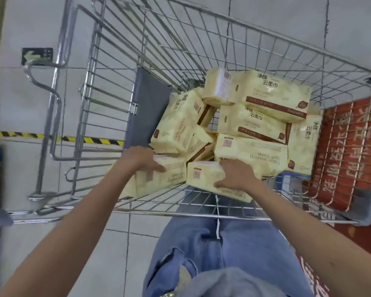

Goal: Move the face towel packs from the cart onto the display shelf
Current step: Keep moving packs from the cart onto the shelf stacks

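Reaching down over the near rim of the cart [180,207] with both bare arms, long and nearly straight. Far out to the left of the left hand [144,159], on the floor: striped tape [19,135], yellow and black.

Resting the left hand palm down on the left pack [161,181], fingers laid flat and pointing right across its top. No sight of the thumb, so cannot tell if gripping or only pressing. Just past that hand, against the wire wall: a grey flap [146,110].

Between the two hands, side by side and almost touching: the left pack and the right pack [200,176]. Gripping the right pack with the right hand [236,174], fingers hooked over the far edge, thumb along the near side.

Beyond both hands, inside the cart: a pile of packs [253,151], cream with brown print, leaning every which way and hiding most of the cart floor. To the right of the right hand, past the wire: a red sign [347,155]. Below the wrists: blue jeans [223,243].
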Motion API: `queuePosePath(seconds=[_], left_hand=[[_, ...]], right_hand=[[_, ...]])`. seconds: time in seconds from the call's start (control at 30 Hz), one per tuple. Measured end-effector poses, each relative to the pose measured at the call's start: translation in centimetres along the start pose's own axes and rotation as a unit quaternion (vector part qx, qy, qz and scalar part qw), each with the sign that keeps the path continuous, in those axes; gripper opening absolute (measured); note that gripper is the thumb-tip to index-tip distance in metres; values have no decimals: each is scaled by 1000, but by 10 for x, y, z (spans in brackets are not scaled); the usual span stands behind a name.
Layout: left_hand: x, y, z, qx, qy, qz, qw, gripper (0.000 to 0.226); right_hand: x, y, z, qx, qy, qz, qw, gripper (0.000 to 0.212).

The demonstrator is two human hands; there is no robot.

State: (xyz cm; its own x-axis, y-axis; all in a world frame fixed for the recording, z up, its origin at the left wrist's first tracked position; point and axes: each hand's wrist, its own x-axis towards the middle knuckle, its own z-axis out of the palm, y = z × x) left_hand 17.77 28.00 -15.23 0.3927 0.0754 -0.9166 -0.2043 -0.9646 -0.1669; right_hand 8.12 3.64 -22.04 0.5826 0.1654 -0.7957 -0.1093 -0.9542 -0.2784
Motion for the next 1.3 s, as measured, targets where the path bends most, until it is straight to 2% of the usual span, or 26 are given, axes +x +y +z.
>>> queuePosePath(seconds=[0.1,0.2,0.27,0.4,0.5,0.57,0.63,0.73,0.8,0.93,1.13,1.23,1.3], left_hand=[[14,6,-5,11,-31,-13,999,79],[26,16,-6,38,-48,-30,998,90],[35,21,-3,25,-86,-32,995,93],[52,30,5,-77,-220,-49,971,81],[58,32,6,-80,-244,-43,965,78],[60,31,7,-83,-257,-41,962,72],[62,29,9,-85,-257,-40,962,67],[61,25,10,-95,-248,-35,963,68],[57,22,8,-100,-242,-29,965,72],[46,13,0,-140,-228,3,963,86],[21,2,-11,-175,-170,61,968,104],[5,-5,-19,-210,-139,71,965,100],[-5,-10,-24,-245,-128,79,958,93]], right_hand=[[14,2,-2,-2,-56,9,998,62],[25,7,-3,21,-116,12,993,69],[33,9,-5,31,-163,13,986,72],[48,8,-8,12,-227,33,973,81],[57,2,-6,-56,-236,38,970,92],[64,-3,-6,-55,-251,48,965,97],[69,-6,-7,-20,-284,64,956,98],[68,-7,-9,33,-344,60,936,84],[64,-7,-13,61,-355,58,931,76],[55,-6,-22,125,-343,62,929,75],[26,6,-43,157,-294,45,942,71],[6,23,-61,199,-282,42,938,69],[-9,35,-74,235,-272,38,932,60]])
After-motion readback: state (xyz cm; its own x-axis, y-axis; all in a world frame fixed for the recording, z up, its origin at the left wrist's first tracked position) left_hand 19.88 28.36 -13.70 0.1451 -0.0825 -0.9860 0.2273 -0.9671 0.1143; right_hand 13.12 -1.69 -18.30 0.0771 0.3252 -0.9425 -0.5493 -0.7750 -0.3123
